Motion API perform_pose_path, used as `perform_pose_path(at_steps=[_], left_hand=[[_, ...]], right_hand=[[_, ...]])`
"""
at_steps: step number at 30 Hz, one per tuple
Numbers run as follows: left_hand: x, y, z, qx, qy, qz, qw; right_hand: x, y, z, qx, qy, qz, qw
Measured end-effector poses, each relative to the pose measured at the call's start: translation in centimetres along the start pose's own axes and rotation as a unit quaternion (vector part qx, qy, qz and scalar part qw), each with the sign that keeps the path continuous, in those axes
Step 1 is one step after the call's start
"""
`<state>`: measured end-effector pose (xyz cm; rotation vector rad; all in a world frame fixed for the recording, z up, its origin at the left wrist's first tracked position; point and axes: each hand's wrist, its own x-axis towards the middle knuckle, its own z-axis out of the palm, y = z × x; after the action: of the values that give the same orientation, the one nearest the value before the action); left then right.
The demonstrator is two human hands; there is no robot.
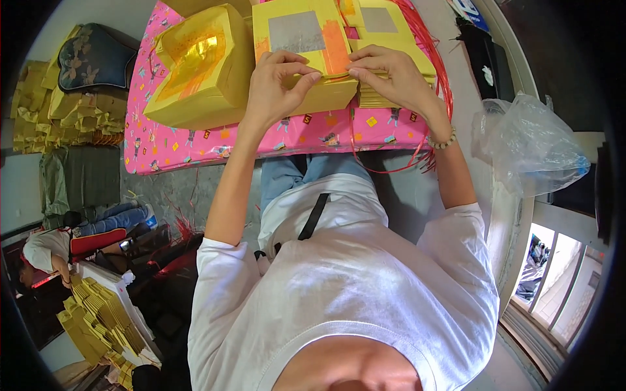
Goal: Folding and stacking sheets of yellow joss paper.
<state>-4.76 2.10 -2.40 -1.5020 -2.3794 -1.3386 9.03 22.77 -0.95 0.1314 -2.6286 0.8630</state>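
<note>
A stack of yellow paper pieces (287, 13), each with a silver square and an orange patch, lies in front of me on the table. My left hand (282, 85) rests on its near left side, thumb and fingers pinched together. My right hand (391, 75) pinches in the same way at the near right corner. Thin red string (353, 124) runs across the near edge between my fingertips, and a length of it hangs below my right hand. Beside my right wrist lies another yellow stack (391, 29).
A pink patterned cloth (222, 143) covers the table. On its left stands an open yellow paper bag (228, 72). Loose red strings (443, 72) trail over the right edge. A clear plastic bag (535, 150) hangs at right. Another person (49, 251) sits lower left by yellow stacks (104, 313).
</note>
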Motion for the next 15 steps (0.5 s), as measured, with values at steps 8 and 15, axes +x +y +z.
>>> perform_pose_path(at_steps=[8,15], left_hand=[[-0.12,0.20,-0.10,0.023,-0.002,0.009,1.000],[-0.03,0.43,-0.39,0.025,-0.002,0.013,1.000]], right_hand=[[-0.03,-0.18,0.29,-0.013,0.027,-0.013,0.999],[0.36,-0.75,0.28,-0.042,0.038,-0.006,0.998]])
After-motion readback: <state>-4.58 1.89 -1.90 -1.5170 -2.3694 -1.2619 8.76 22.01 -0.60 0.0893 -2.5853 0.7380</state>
